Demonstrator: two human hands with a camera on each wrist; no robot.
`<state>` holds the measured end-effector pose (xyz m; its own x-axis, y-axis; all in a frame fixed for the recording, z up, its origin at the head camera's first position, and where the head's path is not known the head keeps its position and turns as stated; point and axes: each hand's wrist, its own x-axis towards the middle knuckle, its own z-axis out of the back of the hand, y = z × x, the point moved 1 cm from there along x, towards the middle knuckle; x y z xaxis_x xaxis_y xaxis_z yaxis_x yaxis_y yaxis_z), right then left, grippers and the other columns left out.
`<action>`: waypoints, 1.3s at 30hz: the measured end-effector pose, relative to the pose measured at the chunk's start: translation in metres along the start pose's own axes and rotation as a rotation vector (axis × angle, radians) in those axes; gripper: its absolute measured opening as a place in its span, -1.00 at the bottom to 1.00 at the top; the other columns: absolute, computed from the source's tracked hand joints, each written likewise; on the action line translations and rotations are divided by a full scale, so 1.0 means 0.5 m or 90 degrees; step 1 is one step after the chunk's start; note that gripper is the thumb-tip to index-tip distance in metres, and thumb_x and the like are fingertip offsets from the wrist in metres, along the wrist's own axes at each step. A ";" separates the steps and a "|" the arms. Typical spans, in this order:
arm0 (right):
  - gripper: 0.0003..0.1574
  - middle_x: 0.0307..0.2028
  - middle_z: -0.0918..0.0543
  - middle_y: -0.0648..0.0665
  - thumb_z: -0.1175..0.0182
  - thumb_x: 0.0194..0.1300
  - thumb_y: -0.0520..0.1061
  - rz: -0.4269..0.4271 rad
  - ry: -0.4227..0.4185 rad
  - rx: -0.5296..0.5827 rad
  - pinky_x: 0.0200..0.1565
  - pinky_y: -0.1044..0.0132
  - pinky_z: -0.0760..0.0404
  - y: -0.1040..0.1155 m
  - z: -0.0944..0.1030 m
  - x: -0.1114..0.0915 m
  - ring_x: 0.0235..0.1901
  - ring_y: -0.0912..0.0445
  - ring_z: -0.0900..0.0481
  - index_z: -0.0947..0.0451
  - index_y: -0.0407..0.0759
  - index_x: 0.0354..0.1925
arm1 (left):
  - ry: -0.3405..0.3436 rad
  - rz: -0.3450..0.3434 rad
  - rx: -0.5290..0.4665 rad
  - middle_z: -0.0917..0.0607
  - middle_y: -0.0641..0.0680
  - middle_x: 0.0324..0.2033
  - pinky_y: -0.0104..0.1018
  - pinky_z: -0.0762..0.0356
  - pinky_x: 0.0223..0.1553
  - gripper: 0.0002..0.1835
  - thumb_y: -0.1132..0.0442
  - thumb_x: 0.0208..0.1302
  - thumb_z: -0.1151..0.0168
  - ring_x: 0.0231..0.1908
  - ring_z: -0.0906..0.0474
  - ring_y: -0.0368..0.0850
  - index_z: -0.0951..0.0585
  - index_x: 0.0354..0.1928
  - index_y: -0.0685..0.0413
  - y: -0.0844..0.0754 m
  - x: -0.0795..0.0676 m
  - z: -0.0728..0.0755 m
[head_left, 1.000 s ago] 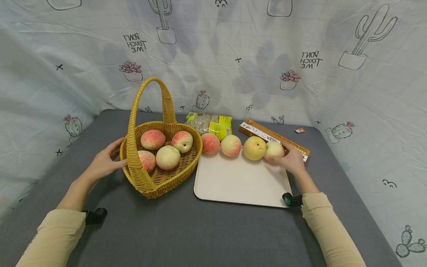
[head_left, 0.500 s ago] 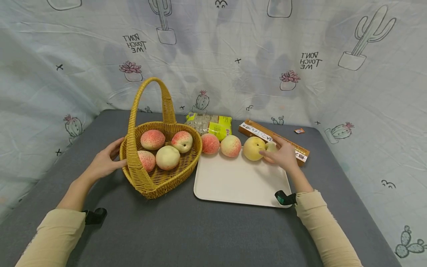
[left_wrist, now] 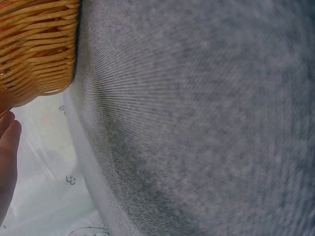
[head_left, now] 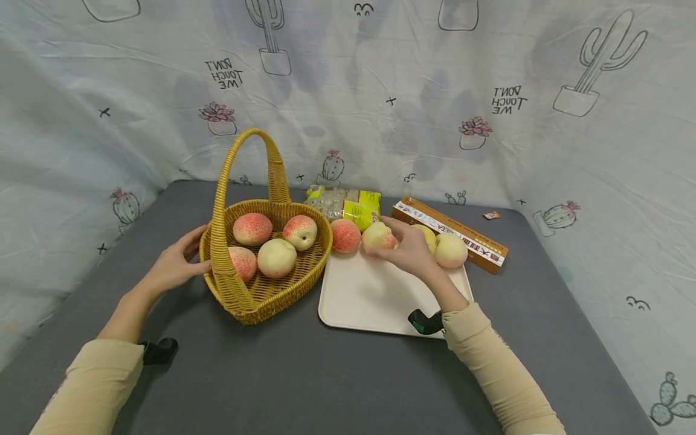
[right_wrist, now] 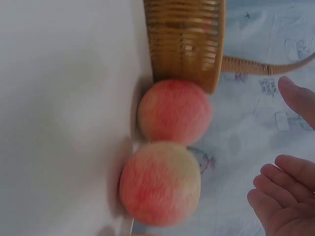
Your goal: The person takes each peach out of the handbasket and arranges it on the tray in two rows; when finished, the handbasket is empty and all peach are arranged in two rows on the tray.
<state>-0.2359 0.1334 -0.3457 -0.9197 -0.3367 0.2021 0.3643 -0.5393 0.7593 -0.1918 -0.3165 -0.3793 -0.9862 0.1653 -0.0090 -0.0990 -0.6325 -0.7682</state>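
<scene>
My left hand [head_left: 174,269] rests against the left side of a heart-shaped wicker basket [head_left: 277,302], thumb and fingers apart; fingertips at the weave also show in the left wrist view. Several peaches lie inside, among them a pale one [head_left: 277,258] and a red one [head_left: 252,229]. Over a white tray [head_left: 370,296], my right hand [head_left: 410,248] reaches around a pale-and-red peach [head_left: 375,237]. Its fingers are spread and stand off the peaches in the right wrist view. Left of that peach sits a red peach [head_left: 345,235]; to the right, a half-hidden yellow peach [head_left: 429,237] and a pale peach [head_left: 451,251].
Behind the tray lies a clear-and-yellow packet [head_left: 348,205]. A long brown box [head_left: 478,251] slants behind the right-hand peaches. Farther right is a small orange wrapper [head_left: 491,215]. The basket's tall handle [head_left: 222,199] arches above its rim. A patterned curtain [head_left: 348,90] hangs behind the grey table [head_left: 326,380].
My right hand has moved left along the row, off the rightmost pale peach, past the yellow one, to the pale-and-red one. The left hand stays at the basket.
</scene>
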 end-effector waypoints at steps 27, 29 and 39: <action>0.07 0.29 -0.45 -0.19 -0.47 0.11 0.05 0.117 0.225 -0.123 0.06 0.30 -0.55 0.158 -0.219 0.097 0.11 0.02 -0.53 -0.20 -0.18 0.46 | -0.001 0.000 -0.001 0.01 0.50 0.42 0.33 -0.12 0.29 -0.04 0.22 0.33 -0.27 0.36 -0.01 0.48 0.16 0.51 0.34 -0.009 -0.003 0.000; 0.08 0.38 -0.33 -0.15 -0.47 0.11 0.02 0.138 0.249 -0.183 0.25 0.25 -0.45 0.167 -0.235 0.101 0.31 0.01 -0.35 -0.18 -0.19 0.46 | 0.000 -0.002 -0.002 0.02 0.50 0.42 0.33 -0.12 0.29 -0.04 0.22 0.33 -0.26 0.36 -0.01 0.48 0.16 0.51 0.34 -0.008 -0.002 0.000; 0.03 0.44 -0.21 -0.14 -0.41 0.19 -0.08 0.206 0.368 -0.415 0.37 0.35 -0.25 0.222 -0.283 0.128 0.43 0.03 -0.12 -0.12 -0.17 0.49 | 0.002 -0.004 0.003 0.01 0.50 0.42 0.34 -0.13 0.28 -0.02 0.22 0.32 -0.28 0.36 -0.02 0.48 0.16 0.51 0.34 -0.006 -0.002 0.001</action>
<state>-0.2334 -0.0573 -0.3358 -0.6073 -0.7838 -0.1293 0.7615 -0.6208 0.1863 -0.1904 -0.3150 -0.3767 -0.9851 0.1721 -0.0062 -0.1061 -0.6352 -0.7650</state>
